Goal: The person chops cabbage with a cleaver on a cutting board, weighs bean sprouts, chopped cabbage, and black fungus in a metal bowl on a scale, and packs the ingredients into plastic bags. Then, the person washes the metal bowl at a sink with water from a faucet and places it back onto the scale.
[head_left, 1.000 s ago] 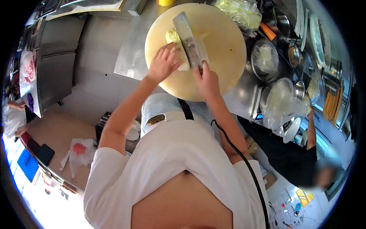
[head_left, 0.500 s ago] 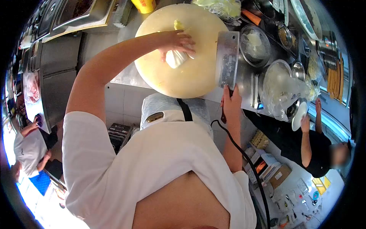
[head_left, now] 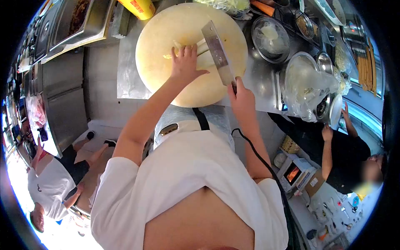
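Observation:
On the round chopping board (head_left: 158, 31) lie pale white vegetable stalks with yellowish leafy ends, probably Chinese cabbage (head_left: 205, 61). My left hand (head_left: 184, 63) rests over their leafy left end, fingers stretched and thumb pointing right. A broad metal cleaver (head_left: 218, 52) slants across the right end of the stalks, its top corner toward the far side. Around its handle, my right hand (head_left: 242, 99) is closed near the front edge of the board. Whether the blade touches the stalks I cannot tell.
Right of the board are a clear bowl (head_left: 270, 39) and a plastic-covered bowl (head_left: 302, 79). A yellow container (head_left: 139, 7) and bagged greens (head_left: 231, 6) stand behind. One person in black (head_left: 341, 154) holds a plate (head_left: 336, 109) at right; another person (head_left: 52, 179) is at left.
The cleaver has swung left from the board's right edge to over the stalks. My left hand has shifted, its fingers now pointing away. The stalks now lie flat, spread to the right.

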A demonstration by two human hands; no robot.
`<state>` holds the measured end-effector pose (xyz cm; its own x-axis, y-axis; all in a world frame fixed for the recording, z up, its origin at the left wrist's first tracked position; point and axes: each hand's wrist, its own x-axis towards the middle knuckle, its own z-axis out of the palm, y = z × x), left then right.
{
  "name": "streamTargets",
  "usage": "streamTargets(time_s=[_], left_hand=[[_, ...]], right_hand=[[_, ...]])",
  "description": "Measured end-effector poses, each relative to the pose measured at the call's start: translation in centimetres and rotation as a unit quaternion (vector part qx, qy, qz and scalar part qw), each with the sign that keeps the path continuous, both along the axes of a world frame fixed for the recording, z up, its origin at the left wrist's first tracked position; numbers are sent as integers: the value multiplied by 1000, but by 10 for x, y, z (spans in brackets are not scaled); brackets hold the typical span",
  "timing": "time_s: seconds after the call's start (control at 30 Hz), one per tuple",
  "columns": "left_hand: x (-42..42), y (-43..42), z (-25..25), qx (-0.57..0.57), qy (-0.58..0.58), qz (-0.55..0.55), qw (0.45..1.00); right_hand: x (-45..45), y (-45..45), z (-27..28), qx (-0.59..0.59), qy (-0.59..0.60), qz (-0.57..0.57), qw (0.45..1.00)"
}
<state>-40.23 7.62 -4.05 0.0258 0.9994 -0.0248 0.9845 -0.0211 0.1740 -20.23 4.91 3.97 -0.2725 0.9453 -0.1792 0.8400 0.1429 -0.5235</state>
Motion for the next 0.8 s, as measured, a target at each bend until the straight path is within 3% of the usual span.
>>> streamTargets(time_s=[0.23,0.4,0.63,0.8], left_hand=[[-26,-18,-11,16,-48,-3,999],[-17,-16,-29,73,-94,26,993],[-14,-13,-47,145,-71,24,987],[-10,-15,-46,133,-107,42,984]], right_hand=[[-11,23,-2,10,-16,-15,1000],[-19,21,1,15,-79,60,995],[-29,27,-1,-37,-120,73,989],[-40,43,-58,-11,-91,92,992]])
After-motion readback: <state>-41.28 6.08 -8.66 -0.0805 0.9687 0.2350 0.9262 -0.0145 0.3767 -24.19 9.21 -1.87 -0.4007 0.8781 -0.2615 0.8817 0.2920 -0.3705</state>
